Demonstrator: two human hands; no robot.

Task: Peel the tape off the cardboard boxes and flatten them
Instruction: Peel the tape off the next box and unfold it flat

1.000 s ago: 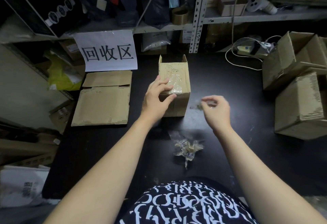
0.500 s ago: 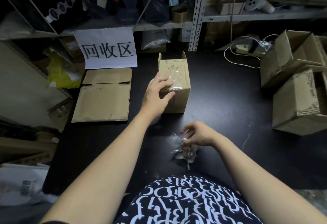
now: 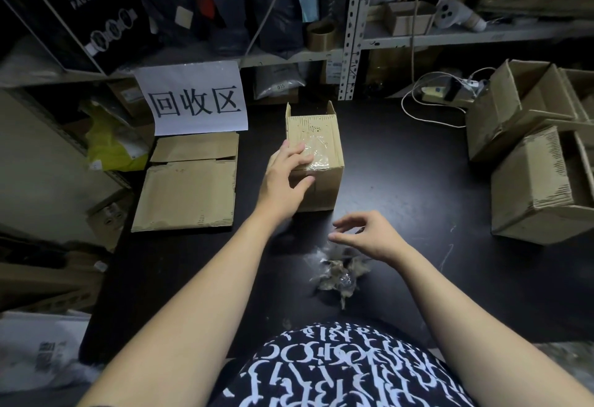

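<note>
One pile of peeled tape [image 3: 337,274] is seen crumpled on the black counter [image 3: 418,213], near the person and a little to the right. Farther away, one small cardboard box [image 3: 324,188] is stood upright in the middle of the counter. One clear tape patch [image 3: 316,157] is stuck on its top, and two flaps are raised at its far end. To the left of it, one flat stack of cardboard [image 3: 189,194] is laid on the counter. How many sheets are in it cannot be told. On the right side, two more boxes are plainly seen, a near right box [image 3: 543,188] and a far right box [image 3: 514,107], and part of a third is cut off by the edge. At the far left, one white paper sign [image 3: 193,98] is hung at the shelf [image 3: 450,38]. One tape roll [image 3: 321,35] is kept on that shelf.

Two hands are seen. The right hand [image 3: 369,236] is held in the air just above the tape pile, with its back turned up. Its fingers are loosely bent and its grip is wide, with nothing held. The left hand [image 3: 286,178] is reached farther out and rested on the small box. Its fingers are laid flat on the top, touching the tape patch, and its thumb is set against the near side. Its grip is wide too.
</note>
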